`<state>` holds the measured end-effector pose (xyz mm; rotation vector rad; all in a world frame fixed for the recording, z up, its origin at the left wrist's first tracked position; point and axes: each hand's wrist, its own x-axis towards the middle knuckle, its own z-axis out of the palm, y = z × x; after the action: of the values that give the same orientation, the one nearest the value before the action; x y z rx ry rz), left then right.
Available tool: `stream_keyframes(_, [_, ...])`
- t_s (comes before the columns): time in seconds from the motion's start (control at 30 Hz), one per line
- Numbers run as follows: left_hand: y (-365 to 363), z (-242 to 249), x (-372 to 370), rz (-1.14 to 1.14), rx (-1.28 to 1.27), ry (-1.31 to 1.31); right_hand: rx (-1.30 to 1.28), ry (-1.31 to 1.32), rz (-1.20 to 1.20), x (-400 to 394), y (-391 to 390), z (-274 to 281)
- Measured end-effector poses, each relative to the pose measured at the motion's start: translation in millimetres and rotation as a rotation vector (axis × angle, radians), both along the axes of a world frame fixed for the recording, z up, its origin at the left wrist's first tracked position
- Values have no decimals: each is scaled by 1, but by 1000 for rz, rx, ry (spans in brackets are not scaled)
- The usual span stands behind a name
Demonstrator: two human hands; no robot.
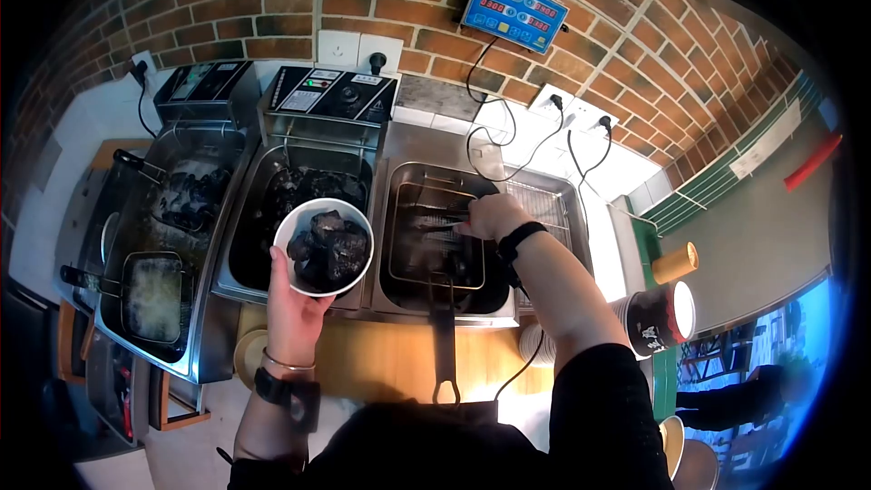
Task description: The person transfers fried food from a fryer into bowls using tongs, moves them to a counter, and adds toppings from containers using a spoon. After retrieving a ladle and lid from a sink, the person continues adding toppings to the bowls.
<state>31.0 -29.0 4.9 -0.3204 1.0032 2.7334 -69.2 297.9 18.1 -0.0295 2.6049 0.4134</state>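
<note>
My left hand (292,304) grips a white paper bowl (366,259) from its left side and below. Dark, nearly black fried chunks (331,245) fill it. My right hand (494,216) is closed on what look like slim metal tongs (440,228), partly blurred, pointing left over a wire fry basket (396,279). This basket sits in the middle fryer well (388,186), its long handle (443,336) reaching toward me. A few dark pieces seem to lie in it, though blur hides their shape.
Left of the bowl, another fryer (238,259) holds dark pieces in oil. Farther left, a fryer contains a bubbling basket (154,295). A wire rack (544,204) lies right of my hand. Stacked paper bowls (667,316) stand at right. A blue timer (514,11) hangs on the brick wall.
</note>
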Motion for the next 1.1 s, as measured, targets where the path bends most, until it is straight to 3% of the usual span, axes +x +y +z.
stream_keyframes(0.3, [-1,-3,4,-10,-63,-10,-78,51,157,9,3,-15])
stream_keyframes(0.47, [-2,-13,-9,20,-70,-2,-36,145,53,54,8,54])
stream_keyframes(0.63, [12,-10,-19,33,-97,-54,-41,435,208,123,-15,141])
stream_keyframes(0.77, [24,-20,-27,-97,-64,-26,-15,624,395,153,-53,165])
stream_keyframes(0.93, [30,3,-23,-242,-43,-20,36,494,373,168,-86,160])
stream_keyframes(1.0, [31,5,-25,-250,-72,-23,72,324,273,176,-99,165])
stream_keyframes(1.1, [36,8,-22,-287,-119,-3,77,325,363,189,-104,152])
